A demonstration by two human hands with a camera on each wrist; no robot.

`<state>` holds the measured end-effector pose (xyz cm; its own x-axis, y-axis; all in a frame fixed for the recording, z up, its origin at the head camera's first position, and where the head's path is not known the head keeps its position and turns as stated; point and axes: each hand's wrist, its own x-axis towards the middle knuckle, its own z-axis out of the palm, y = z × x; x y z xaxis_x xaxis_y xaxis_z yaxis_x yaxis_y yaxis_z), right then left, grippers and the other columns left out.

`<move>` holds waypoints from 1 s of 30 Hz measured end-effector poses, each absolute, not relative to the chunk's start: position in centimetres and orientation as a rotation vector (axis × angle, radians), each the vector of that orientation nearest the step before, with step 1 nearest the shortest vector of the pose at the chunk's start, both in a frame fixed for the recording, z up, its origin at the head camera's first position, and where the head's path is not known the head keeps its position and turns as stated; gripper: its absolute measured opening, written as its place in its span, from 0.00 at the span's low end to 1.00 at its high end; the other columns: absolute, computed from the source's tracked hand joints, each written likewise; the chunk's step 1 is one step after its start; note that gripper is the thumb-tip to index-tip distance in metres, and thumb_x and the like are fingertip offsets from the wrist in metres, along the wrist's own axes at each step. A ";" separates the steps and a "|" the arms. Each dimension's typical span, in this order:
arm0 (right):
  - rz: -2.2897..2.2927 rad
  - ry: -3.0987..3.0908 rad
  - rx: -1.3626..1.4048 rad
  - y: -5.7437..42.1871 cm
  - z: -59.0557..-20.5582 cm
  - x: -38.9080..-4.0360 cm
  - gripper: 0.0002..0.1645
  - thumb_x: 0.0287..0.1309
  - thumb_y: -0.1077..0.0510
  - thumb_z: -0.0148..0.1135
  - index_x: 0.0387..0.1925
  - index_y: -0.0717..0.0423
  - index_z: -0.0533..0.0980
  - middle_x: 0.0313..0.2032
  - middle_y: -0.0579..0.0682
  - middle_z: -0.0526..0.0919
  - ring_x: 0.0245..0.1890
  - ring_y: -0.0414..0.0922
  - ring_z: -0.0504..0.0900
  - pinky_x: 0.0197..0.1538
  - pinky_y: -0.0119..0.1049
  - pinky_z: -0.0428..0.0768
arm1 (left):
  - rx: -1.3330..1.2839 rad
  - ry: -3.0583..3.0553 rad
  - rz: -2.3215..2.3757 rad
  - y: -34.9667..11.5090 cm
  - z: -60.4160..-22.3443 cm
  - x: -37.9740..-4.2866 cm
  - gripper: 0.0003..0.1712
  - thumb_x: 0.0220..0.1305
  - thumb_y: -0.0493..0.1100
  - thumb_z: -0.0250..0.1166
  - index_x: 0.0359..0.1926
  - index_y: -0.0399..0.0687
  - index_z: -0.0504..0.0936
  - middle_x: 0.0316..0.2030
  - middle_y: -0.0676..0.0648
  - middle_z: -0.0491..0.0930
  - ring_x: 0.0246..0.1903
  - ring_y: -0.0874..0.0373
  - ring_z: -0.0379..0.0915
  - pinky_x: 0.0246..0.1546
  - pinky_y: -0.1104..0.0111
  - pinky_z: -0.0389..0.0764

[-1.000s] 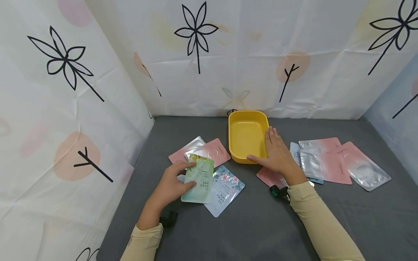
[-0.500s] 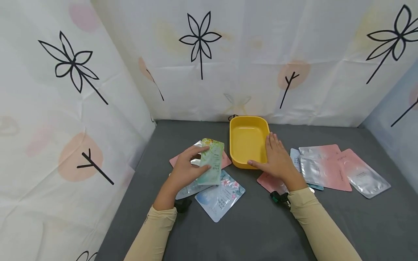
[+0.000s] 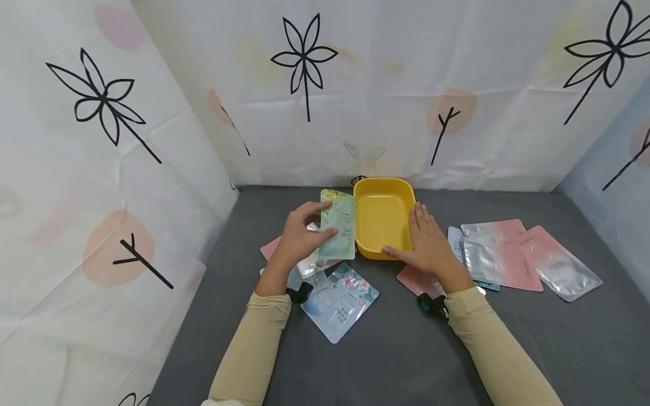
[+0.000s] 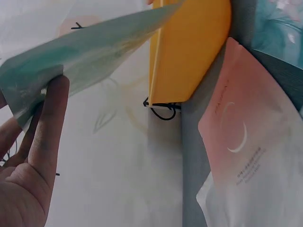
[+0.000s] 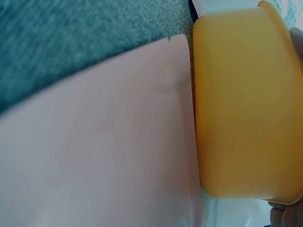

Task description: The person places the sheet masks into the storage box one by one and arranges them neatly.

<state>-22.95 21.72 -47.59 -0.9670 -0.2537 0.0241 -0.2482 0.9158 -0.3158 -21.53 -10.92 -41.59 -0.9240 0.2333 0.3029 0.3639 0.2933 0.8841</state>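
Observation:
My left hand [image 3: 297, 235] pinches a green sachet [image 3: 339, 230] with leafy print, fingers behind it and thumb in front. The sachet stands tilted up at the left rim of a yellow plastic tub [image 3: 383, 225]; in the left wrist view the lifted sachet [image 4: 90, 59] overlaps the tub [image 4: 194, 47]. My right hand [image 3: 431, 251] rests on the tub's right rim, fingers straight and thumb out along the near edge. Beneath my left hand lie pink-and-silver sachets, partly hidden, and a blue floral sachet [image 3: 341, 304] is nearer me.
Right of the tub lie several overlapping sachets, among them a pink-and-silver one [image 3: 503, 256] and another [image 3: 566, 265]. A pink sachet [image 3: 416, 279] sits under my right wrist, close against the tub in the right wrist view. A patterned white cloth [image 3: 376, 73] hangs behind the grey table [image 3: 396, 361].
My left hand has lifted the green sachet off the left pile and carried it right and away from me, up to the tub's left rim. My right hand stays on the tub.

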 end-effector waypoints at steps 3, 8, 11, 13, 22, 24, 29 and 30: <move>-0.513 3.055 -0.403 21.6 -47.4 -23.0 0.81 0.59 0.14 0.54 0.83 0.71 0.37 0.85 0.67 0.34 0.86 0.64 0.36 0.84 0.63 0.43 | -0.544 -2.419 -1.690 -10.6 -41.5 -22.5 0.35 0.60 0.32 0.78 0.68 0.45 0.81 0.56 0.42 0.82 0.50 0.44 0.86 0.54 0.51 0.88; -0.517 3.060 -0.397 21.7 -47.3 -23.0 0.81 0.59 0.14 0.55 0.83 0.71 0.38 0.85 0.67 0.34 0.86 0.64 0.36 0.84 0.63 0.43 | -0.562 -2.449 -1.683 -9.7 -42.1 -23.3 0.34 0.63 0.35 0.78 0.70 0.45 0.80 0.58 0.42 0.81 0.54 0.45 0.84 0.58 0.50 0.86; -0.522 3.058 -0.397 21.7 -47.5 -23.0 0.81 0.59 0.14 0.55 0.83 0.71 0.37 0.85 0.67 0.34 0.86 0.63 0.35 0.84 0.62 0.42 | -0.573 -2.430 -1.666 -9.3 -42.4 -23.5 0.34 0.63 0.35 0.77 0.70 0.44 0.80 0.57 0.42 0.81 0.54 0.46 0.84 0.59 0.54 0.87; -0.521 3.054 -0.398 21.7 -47.5 -23.0 0.81 0.59 0.14 0.54 0.83 0.71 0.37 0.85 0.67 0.33 0.86 0.63 0.35 0.85 0.62 0.42 | -0.582 -2.382 -1.677 -9.2 -42.3 -23.5 0.34 0.63 0.33 0.77 0.69 0.42 0.80 0.56 0.41 0.81 0.54 0.45 0.84 0.55 0.56 0.88; -0.511 3.060 -0.385 21.8 -47.3 -23.0 0.81 0.59 0.14 0.55 0.83 0.71 0.37 0.85 0.67 0.34 0.86 0.63 0.35 0.84 0.62 0.42 | -0.614 -2.170 -1.790 -9.0 -41.3 -23.7 0.34 0.62 0.29 0.76 0.69 0.39 0.80 0.56 0.37 0.80 0.52 0.40 0.84 0.43 0.65 0.90; -0.514 3.055 -0.383 21.8 -47.3 -23.0 0.81 0.59 0.14 0.55 0.83 0.71 0.36 0.85 0.67 0.33 0.86 0.63 0.35 0.84 0.62 0.42 | -0.597 -2.153 -1.811 -9.0 -41.4 -23.6 0.34 0.61 0.29 0.76 0.69 0.39 0.80 0.56 0.37 0.80 0.52 0.40 0.84 0.43 0.66 0.90; -0.513 3.053 -0.380 21.7 -47.5 -23.0 0.81 0.59 0.14 0.54 0.83 0.71 0.36 0.85 0.66 0.32 0.86 0.63 0.35 0.84 0.62 0.42 | -0.581 -2.132 -1.811 -8.9 -41.4 -23.4 0.34 0.62 0.28 0.76 0.69 0.39 0.80 0.56 0.38 0.80 0.52 0.42 0.84 0.43 0.67 0.90; -0.514 3.053 -0.380 21.7 -47.5 -23.0 0.81 0.59 0.14 0.54 0.83 0.71 0.36 0.85 0.66 0.32 0.86 0.63 0.35 0.84 0.62 0.43 | -0.580 -2.121 -1.807 -8.8 -41.3 -23.3 0.34 0.61 0.28 0.76 0.69 0.39 0.80 0.56 0.38 0.80 0.52 0.42 0.85 0.43 0.68 0.90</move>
<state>-23.01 21.72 -47.50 -0.9701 -0.2421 0.0186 -0.2349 0.9160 -0.3254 -23.32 -8.84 -41.31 -0.8755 0.1120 0.4700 0.4818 0.1298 0.8666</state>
